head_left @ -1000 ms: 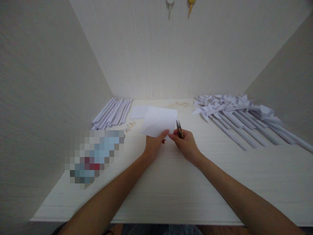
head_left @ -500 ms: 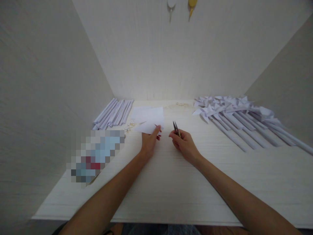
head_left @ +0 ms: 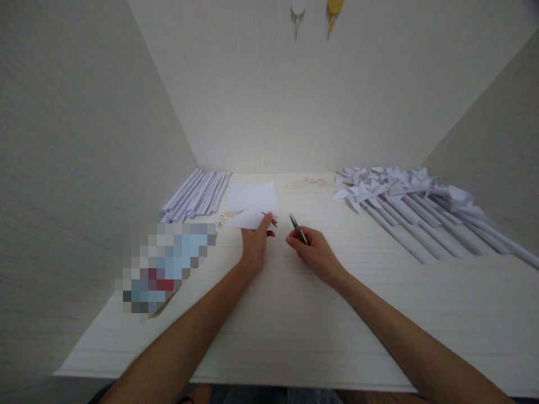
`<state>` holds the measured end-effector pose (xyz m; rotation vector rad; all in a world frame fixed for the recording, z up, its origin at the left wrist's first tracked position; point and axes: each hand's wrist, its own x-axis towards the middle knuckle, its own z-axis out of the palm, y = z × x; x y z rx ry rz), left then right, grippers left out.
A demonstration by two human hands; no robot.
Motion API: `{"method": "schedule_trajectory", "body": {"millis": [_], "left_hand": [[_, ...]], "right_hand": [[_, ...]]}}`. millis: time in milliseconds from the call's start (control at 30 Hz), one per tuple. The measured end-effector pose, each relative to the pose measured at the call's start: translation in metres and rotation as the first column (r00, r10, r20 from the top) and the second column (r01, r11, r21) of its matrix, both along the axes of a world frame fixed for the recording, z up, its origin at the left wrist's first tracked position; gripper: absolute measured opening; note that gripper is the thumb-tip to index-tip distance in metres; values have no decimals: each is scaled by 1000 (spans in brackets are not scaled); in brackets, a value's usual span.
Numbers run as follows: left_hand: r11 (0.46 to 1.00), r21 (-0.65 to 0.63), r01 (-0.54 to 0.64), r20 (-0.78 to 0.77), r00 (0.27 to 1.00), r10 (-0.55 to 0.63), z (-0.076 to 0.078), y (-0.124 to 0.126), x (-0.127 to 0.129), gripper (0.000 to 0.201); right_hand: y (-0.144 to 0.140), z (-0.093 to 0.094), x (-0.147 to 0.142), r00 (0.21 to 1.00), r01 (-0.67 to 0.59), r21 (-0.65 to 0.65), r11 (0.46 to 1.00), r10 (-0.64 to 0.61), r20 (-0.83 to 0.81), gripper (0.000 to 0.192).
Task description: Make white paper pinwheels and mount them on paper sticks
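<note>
My left hand [head_left: 255, 241] pinches a white paper piece [head_left: 248, 217] between thumb and fingers, just above the table. A narrow gap shows at its left edge, where a slit or overlap lies. Behind it, more white paper [head_left: 252, 193] lies flat. To the right, my right hand [head_left: 314, 247] is closed around small scissors [head_left: 297, 227] with dark, pointed blades and a gold-coloured part. Their tips point forward and a little left, apart from the paper. The handles are mostly covered by my fingers.
Rolled paper sticks [head_left: 197, 193] lie at the back left, beside small pale bits [head_left: 225, 217]. A blurred-out object [head_left: 172, 269] sits at left. Several paper pinwheels [head_left: 387, 193] on sticks are piled at right. Walls enclose the table [head_left: 269, 331]; two hooks [head_left: 334, 8] hang on the back wall.
The scissors have swung a little left, and their tips look closer together. My left hand and its paper have shifted slightly left.
</note>
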<state>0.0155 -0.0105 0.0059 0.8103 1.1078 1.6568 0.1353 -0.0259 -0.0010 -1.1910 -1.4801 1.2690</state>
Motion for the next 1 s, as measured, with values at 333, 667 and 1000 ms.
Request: {"method": "schedule_trajectory", "body": {"millis": [333,667,1000], "left_hand": [[999,-19,43,49,998,-42,-3,-2,3,18],[997,-14,76,90,993,-74,-5,-2,4,16],[999,5,53,78,996,-53,-4,-3,6,14]], "right_hand": [[-7,3,-5,987,-127,-67,990,119,-109,33],[-5,1,-5,985,-110,-73,991,99,-143,30],[-4,0,-5,972,-75,-124,989,45,-230,34]]}}
